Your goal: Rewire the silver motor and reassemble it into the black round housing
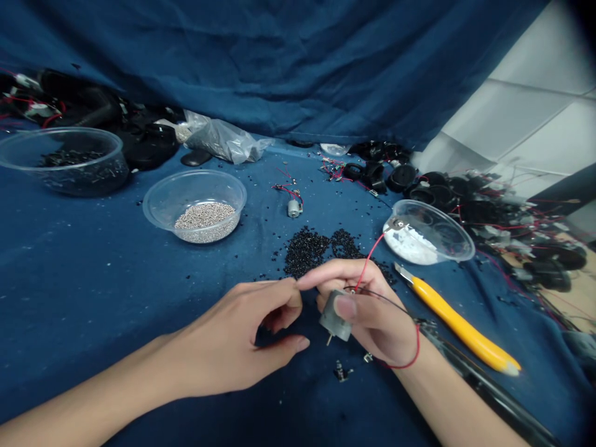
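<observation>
My right hand (372, 316) grips a small cylindrical DC motor (335, 316) between thumb and fingers, and its thin red and black wires loop over the hand and past the wrist. My left hand (233, 335) hangs beside it, fingers curled, with its fingertips close to my right fingers and nothing visible in them. Below the hands, small metal parts (341, 371) lie on the blue cloth (116, 310). A second motor with red wires (293, 208) lies farther off, beyond a pile of black granules (311, 251).
A yellow-handled utility knife (460, 320) lies to the right, beside a black rod-like tool (484, 385) under my right forearm. Clear plastic bowls hold silver pellets (195, 208), white powder (426, 233) and dark bits (63, 161). Black round parts with wires (488, 211) are heaped at the back right.
</observation>
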The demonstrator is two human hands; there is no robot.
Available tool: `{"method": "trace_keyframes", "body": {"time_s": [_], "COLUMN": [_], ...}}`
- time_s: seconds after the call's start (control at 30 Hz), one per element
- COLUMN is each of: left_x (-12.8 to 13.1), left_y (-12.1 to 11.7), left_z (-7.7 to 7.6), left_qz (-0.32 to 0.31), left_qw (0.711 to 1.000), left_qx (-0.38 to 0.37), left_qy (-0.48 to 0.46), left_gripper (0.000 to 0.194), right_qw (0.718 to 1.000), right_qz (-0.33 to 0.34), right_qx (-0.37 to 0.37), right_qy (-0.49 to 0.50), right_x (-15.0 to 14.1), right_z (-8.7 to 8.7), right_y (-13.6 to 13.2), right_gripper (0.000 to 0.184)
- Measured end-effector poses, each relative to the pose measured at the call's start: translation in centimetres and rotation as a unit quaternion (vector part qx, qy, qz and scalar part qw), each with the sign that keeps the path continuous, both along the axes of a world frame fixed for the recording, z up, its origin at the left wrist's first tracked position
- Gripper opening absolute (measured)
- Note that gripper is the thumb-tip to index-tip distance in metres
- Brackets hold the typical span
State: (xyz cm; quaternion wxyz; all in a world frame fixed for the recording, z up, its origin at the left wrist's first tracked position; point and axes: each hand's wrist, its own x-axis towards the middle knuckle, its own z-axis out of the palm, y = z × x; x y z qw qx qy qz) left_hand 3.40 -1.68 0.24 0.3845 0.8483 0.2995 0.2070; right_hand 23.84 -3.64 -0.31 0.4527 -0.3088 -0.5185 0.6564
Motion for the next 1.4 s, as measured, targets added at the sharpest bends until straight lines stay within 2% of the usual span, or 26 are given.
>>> {"method": "trace_keyframes", "body": {"time_s": [0.1,0.27,0.47,0.57,0.67,0.8,0.93,1.13,1.27,1.4], "left_x": [-0.1,-0.1,0.0,0.1,0.0,-0.1,0.1,0.3,0.3,0.0], "left_y": [0.0,0.0,0.3,0.9,1.7,2.2,2.0,1.6,1.5,1.8], "left_z": [0.0,0.1,0.4,0.0,-0.7,-1.3,-1.2,-1.6,-1.8,-1.3], "left_qz": [-0.002,-0.006,0.001,0.033,0.044,0.029,0.027,0.002,-0.004,0.018], "left_qw": [1.0,1.0,1.0,0.996,0.983,0.979,0.981,0.979,0.978,0.983], "left_qx": [-0.001,-0.005,0.003,0.059,0.113,0.107,0.093,0.101,0.114,0.1], "left_qy": [-0.005,-0.003,0.015,0.065,0.138,0.173,0.168,0.175,0.174,0.153], "left_gripper": [0.025,0.026,0.025,0.02,0.014,0.01,0.012,0.013,0.017,0.022], "right_qw": [1.0,0.999,0.998,0.995,0.991,0.982,0.978,0.984,0.984,0.982], "right_qz": [0.014,-0.017,-0.025,-0.06,-0.113,-0.164,-0.159,-0.118,-0.127,-0.141], "right_qx": [-0.015,-0.031,-0.036,-0.056,-0.072,-0.06,-0.037,-0.03,-0.037,-0.033], "right_qy": [0.001,0.004,0.048,0.05,0.009,-0.072,-0.127,-0.131,-0.121,-0.118], "right_x": [0.0,-0.2,-0.3,-0.4,-0.6,-1.0,-1.3,-1.2,-1.2,-1.2], "right_z": [0.0,0.3,0.3,0.2,0.0,-0.2,-0.3,-0.3,-0.3,-0.2], "right_y": [0.0,0.2,0.4,0.6,1.0,1.5,1.5,1.2,1.3,1.4], "right_gripper": [0.023,0.032,0.021,0.017,0.023,0.031,0.03,0.023,0.025,0.028]}}
